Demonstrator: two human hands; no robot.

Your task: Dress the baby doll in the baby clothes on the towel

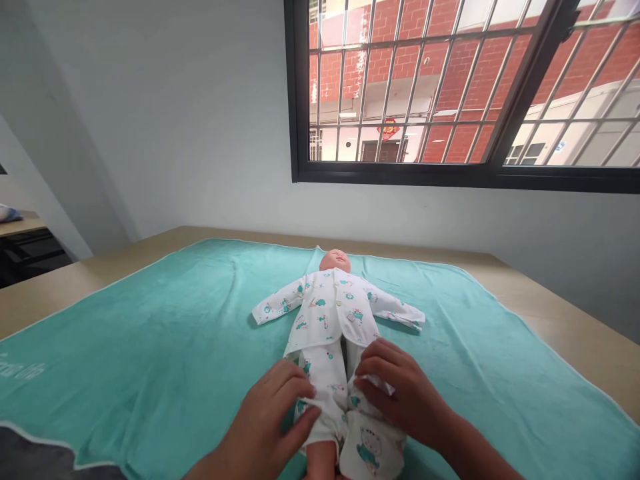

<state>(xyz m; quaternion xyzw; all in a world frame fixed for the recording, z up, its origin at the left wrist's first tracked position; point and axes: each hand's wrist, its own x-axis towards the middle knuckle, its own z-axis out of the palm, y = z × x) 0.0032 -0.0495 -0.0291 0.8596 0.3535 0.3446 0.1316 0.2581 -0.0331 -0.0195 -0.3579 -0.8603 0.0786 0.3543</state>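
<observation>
A baby doll [334,313] lies on its back on a teal towel [165,347], head toward the wall, dressed in a white printed top and matching trousers. My left hand [273,417] pinches the trouser fabric [325,393] at the doll's left-side leg, fingers closed on the cloth. My right hand [400,393] grips the fabric of the other trouser leg near the hip, fingers curled. One bare doll leg [321,460] shows below the trouser cuff between my hands.
The towel covers a light wooden table [575,327] that stands against a white wall. A barred window [450,87] above looks onto a red brick building. A desk edge [20,223] shows at far left.
</observation>
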